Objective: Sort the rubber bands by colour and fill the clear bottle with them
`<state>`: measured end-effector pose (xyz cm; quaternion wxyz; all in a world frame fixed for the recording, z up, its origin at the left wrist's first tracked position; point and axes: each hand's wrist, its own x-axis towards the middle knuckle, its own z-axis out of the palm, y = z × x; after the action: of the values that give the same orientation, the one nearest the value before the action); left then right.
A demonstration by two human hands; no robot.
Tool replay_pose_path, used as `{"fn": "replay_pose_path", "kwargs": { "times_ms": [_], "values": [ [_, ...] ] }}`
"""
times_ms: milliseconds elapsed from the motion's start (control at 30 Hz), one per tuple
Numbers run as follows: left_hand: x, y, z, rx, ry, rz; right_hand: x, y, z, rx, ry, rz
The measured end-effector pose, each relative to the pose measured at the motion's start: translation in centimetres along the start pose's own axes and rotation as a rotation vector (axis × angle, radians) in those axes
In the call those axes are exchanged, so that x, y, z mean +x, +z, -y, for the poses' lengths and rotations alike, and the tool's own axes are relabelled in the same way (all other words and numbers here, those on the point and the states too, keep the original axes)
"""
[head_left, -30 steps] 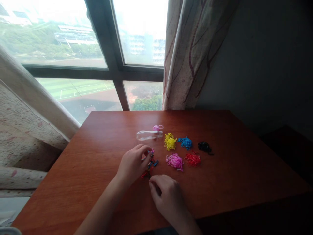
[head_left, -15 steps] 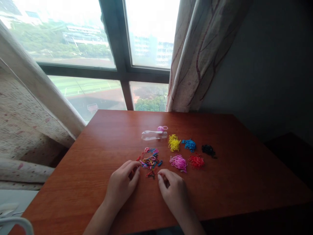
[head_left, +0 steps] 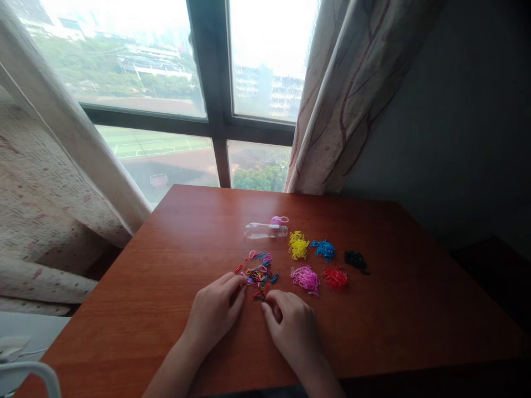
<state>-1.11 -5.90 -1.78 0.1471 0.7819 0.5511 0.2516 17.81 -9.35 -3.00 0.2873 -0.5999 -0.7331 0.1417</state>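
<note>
A mixed pile of small coloured plastic stitch markers (head_left: 259, 271) lies on the wooden table (head_left: 194, 221). At its left edge is my left hand (head_left: 213, 307), fingers curved, thumb and index slightly apart, the index tip by a purple marker. My right hand (head_left: 292, 320) reaches the near side of the pile. Its thumb and index are parted beside a dark marker (head_left: 262, 297); the other fingers curl under, partly hidden. To the right, markers lie sorted by colour: a yellow heap (head_left: 298, 246), a blue heap (head_left: 323, 250), a pink heap (head_left: 306, 279), a red heap (head_left: 335, 277) and a black heap (head_left: 354, 260).
Behind the pile a clear bottle (head_left: 264, 231) lies on its side, mouth to the right. A pink cap with a loop (head_left: 279, 219) sits just beyond it. Curtains (head_left: 332, 110) and a window frame (head_left: 218, 124) stand behind the table. A white curved object (head_left: 33, 373) is at lower left.
My right hand has moved slightly left toward the dark marker, and its thumb and index have parted. My left hand stays at the pile's edge. The whole view has shifted a little.
</note>
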Motion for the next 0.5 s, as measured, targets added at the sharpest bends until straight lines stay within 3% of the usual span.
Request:
{"fn": "replay_pose_path", "kwargs": {
  "times_ms": [300, 500],
  "values": [
    [-0.04, 0.12, 0.19, 0.029, -0.007, 0.028, -0.14, 0.33, -0.41, 0.019, -0.02, -0.029],
    [-0.14, 0.09, 0.23, 0.035, -0.011, 0.04, -0.19, 0.21, -0.58, 0.124, 0.038, -0.049]
  ]
}}
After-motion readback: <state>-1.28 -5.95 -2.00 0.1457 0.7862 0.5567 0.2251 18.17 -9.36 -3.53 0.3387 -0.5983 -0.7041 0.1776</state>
